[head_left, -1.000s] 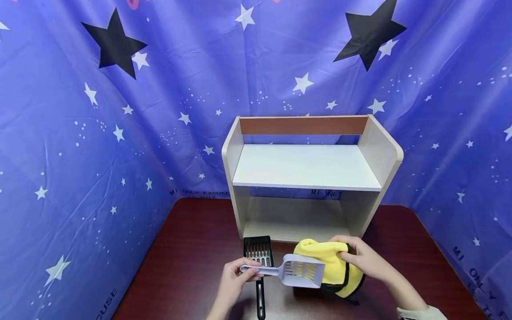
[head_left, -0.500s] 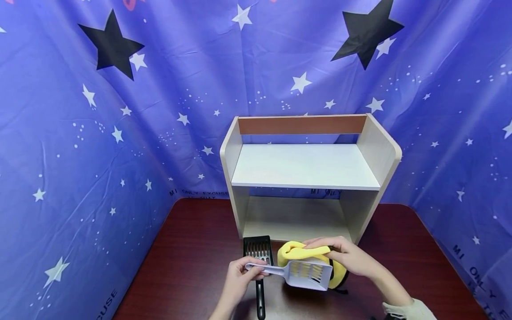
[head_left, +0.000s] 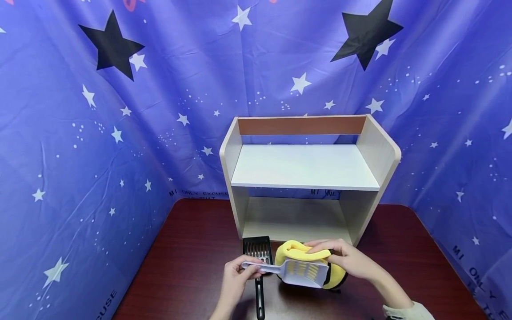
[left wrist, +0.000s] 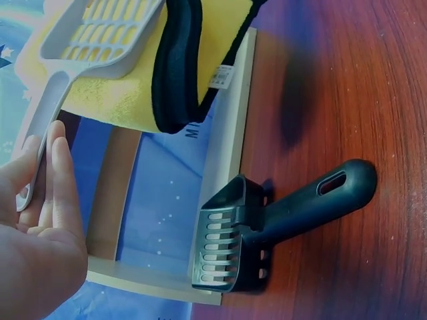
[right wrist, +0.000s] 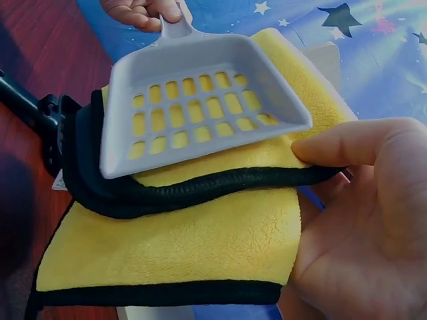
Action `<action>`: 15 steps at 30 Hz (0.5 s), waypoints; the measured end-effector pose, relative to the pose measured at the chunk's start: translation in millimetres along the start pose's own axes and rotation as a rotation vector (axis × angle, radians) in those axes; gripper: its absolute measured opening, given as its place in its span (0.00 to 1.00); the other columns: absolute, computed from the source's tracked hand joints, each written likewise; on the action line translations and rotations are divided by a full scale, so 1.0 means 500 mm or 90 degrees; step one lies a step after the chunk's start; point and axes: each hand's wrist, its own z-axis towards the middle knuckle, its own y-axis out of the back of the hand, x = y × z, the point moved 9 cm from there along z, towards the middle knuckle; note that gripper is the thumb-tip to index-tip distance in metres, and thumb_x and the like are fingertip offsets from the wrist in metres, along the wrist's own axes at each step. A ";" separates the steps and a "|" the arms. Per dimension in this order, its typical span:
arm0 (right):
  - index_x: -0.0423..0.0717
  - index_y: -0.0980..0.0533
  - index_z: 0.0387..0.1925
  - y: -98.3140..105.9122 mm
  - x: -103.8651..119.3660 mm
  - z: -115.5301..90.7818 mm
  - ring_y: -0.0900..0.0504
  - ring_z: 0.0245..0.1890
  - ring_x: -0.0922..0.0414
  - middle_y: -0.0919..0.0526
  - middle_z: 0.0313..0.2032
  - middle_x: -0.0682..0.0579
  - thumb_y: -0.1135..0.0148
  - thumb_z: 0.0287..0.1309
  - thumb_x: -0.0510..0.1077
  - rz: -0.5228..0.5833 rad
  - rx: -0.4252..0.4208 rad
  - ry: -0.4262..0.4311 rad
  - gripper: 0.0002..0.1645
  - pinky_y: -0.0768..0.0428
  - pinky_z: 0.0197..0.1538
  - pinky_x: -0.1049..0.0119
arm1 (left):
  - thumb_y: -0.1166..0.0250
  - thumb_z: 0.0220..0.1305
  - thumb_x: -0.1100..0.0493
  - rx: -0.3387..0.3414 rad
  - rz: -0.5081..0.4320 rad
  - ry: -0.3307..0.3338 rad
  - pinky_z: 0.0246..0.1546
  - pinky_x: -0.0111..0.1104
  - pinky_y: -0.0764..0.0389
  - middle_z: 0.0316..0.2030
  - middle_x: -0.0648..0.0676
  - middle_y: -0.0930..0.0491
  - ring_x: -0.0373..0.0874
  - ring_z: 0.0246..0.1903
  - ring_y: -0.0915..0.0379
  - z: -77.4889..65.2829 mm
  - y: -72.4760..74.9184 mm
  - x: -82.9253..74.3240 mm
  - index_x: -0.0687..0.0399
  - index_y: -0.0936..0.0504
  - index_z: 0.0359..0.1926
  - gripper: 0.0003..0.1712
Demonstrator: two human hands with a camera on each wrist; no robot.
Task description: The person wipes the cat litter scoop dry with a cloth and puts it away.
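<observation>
A pale grey slotted litter scoop (head_left: 305, 272) is held by its handle in my left hand (head_left: 235, 280), thumb on one side and fingers on the other. Its scoop end lies against a folded yellow cloth with black edging (right wrist: 180, 240), which shows through the slots. My right hand (head_left: 350, 258) grips the cloth along its edge, thumb on top, behind and to the right of the scoop. In the left wrist view the cloth (left wrist: 120, 100) hangs behind the scoop, with a small white tag. A black slotted litter scoop (left wrist: 230, 240) lies on the table below my left hand.
A pale wooden two-tier shelf (head_left: 306, 166) stands at the back of the dark red table (head_left: 192, 258). The black scoop's head lies near the shelf's front left corner. Blue star-printed curtains (head_left: 180, 89) enclose the back and sides.
My right hand and the cloth have moved left, bringing the cloth round behind the grey scoop. The grey scoop shifted slightly right, then back a little. The black scoop stays put.
</observation>
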 end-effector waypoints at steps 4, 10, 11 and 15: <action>0.40 0.21 0.57 0.003 -0.003 -0.008 0.28 0.65 0.72 0.24 0.64 0.62 0.55 0.65 0.23 0.048 -0.001 -0.002 0.26 0.22 0.56 0.77 | 0.35 0.61 0.72 -0.022 0.001 -0.011 0.34 0.27 0.14 0.34 0.66 0.13 0.34 0.29 0.14 0.000 0.006 -0.003 0.85 0.22 0.40 0.13; 0.38 0.22 0.57 0.015 -0.010 -0.031 0.29 0.65 0.73 0.23 0.64 0.65 0.55 0.67 0.25 0.071 -0.034 -0.019 0.23 0.25 0.56 0.78 | 0.35 0.59 0.74 -0.056 -0.017 -0.028 0.34 0.28 0.14 0.34 0.57 0.11 0.34 0.30 0.14 -0.003 0.019 -0.004 0.87 0.23 0.39 0.13; 0.38 0.22 0.57 0.016 -0.011 -0.035 0.29 0.65 0.73 0.23 0.64 0.65 0.55 0.67 0.25 0.074 -0.041 -0.018 0.24 0.25 0.57 0.79 | 0.36 0.59 0.74 -0.060 -0.019 -0.030 0.34 0.28 0.14 0.34 0.56 0.11 0.35 0.30 0.14 -0.004 0.021 -0.005 0.87 0.24 0.39 0.12; 0.35 0.23 0.59 0.020 -0.015 -0.048 0.29 0.65 0.72 0.22 0.64 0.63 0.56 0.66 0.23 0.117 -0.049 -0.008 0.25 0.26 0.59 0.79 | 0.36 0.60 0.74 -0.074 -0.023 -0.023 0.34 0.28 0.14 0.33 0.53 0.11 0.35 0.30 0.14 -0.004 0.028 -0.004 0.87 0.24 0.39 0.12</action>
